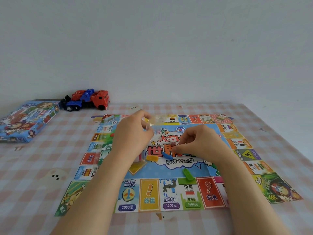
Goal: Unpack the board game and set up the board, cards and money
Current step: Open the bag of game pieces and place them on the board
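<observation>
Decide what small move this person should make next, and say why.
Probably lay the clear bag aside, off the board. The left hand pinches it above the board, while the die, by the right hand, and the yellow piece, blue piece and green piece are already out on it.

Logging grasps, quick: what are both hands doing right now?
Left hand: grips the clear plastic bag.
Right hand: curled beside the white die; holding it or not cannot be told.

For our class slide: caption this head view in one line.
Over the game board, the left hand holds a clear bag, the right hand beside the die.
</observation>
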A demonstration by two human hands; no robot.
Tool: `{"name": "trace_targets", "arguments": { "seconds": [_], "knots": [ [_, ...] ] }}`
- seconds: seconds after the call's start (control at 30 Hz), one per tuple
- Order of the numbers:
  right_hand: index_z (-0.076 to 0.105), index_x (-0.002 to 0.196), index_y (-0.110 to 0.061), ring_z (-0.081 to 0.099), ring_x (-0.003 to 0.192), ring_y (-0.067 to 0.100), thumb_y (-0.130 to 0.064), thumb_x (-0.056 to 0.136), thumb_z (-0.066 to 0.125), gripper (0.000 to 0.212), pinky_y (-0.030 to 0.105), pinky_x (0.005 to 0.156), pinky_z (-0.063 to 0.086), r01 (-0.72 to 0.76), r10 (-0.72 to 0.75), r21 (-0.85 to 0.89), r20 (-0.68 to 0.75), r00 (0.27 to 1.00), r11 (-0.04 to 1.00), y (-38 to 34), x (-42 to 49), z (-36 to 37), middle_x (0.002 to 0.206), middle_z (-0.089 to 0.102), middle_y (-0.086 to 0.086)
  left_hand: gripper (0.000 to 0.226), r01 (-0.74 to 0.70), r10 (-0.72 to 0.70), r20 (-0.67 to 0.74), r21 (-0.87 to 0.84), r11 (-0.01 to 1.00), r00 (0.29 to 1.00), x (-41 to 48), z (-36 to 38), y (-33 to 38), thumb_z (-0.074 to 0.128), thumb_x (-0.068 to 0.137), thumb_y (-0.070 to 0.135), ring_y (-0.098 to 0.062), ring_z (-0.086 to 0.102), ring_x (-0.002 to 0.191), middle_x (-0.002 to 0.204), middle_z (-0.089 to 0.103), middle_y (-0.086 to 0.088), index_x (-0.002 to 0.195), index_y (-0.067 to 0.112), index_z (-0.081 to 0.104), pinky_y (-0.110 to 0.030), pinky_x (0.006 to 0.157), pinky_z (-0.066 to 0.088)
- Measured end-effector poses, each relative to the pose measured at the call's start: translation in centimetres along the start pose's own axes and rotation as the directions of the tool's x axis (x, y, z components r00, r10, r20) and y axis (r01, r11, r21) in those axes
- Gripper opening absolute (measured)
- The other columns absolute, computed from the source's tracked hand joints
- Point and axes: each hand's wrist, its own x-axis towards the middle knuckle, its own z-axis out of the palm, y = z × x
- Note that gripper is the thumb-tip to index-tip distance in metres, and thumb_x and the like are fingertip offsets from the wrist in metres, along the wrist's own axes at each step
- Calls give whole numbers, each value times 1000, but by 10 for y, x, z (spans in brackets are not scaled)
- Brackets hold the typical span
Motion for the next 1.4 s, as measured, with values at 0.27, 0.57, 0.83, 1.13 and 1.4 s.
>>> {"name": "trace_targets", "arguments": {
  "seconds": [0.27, 0.57, 0.83, 1.13, 1.4],
  "knots": [
    [71, 72, -20, 54, 57, 4, -29, 71, 79, 12, 18, 53, 45, 3, -3, -5, 0, 1000, 1000, 0, 0, -1, 64, 64, -8, 17, 2, -5, -47, -47, 999, 999, 0, -1, 2, 62, 85, 19, -7, 62, 61, 81, 68, 13, 100, 26, 65, -24, 60, 51],
    [72, 83, -25, 50, 50, 3, -38, 76, 75, 15, 19, 52, 40, 66, 48, 418, -256, 966, 906, -11, 3, -11, 68, 66, -2, 21, 77, -89, -15, -375, 924, 996, 0, -5, 4, 73, 80, 17, -2, 65, 70, 79, 69, 8, 89, 20, 55, -18, 63, 52],
    [69, 73, -7, 38, 35, 7, -19, 85, 69, 17, 16, 39, 33, 7, 140, 627, -185, 973, 779, -22, 6, 0, 53, 63, -7, 16, 40, 94, 219, -538, 842, 971, -3, -6, 11, 72, 80, 6, -9, 69, 77, 86, 74, 4, 74, 16, 61, -16, 62, 51],
    [64, 89, -14, 50, 36, 11, -23, 95, 55, 15, 25, 43, 40, 3, 189, 603, -254, 948, 798, -37, 13, 1, 59, 68, 2, 47, 77, 71, 246, -544, 835, 967, -7, -13, 12, 68, 79, -6, 1, 65, 81, 106, 69, 16, 112, 27, 67, -16, 75, 53],
    [60, 109, -24, 65, 72, 14, -17, 92, 53, 19, 29, 65, 56, 138, -31, 372, -281, 959, 918, -109, 32, 37, 97, 67, -4, 46, 142, -160, 17, -557, 818, 987, 18, -82, -30, 57, 78, -8, 0, 64, 89, 104, 67, 16, 106, 27, 68, -22, 79, 52]
  ]
}}
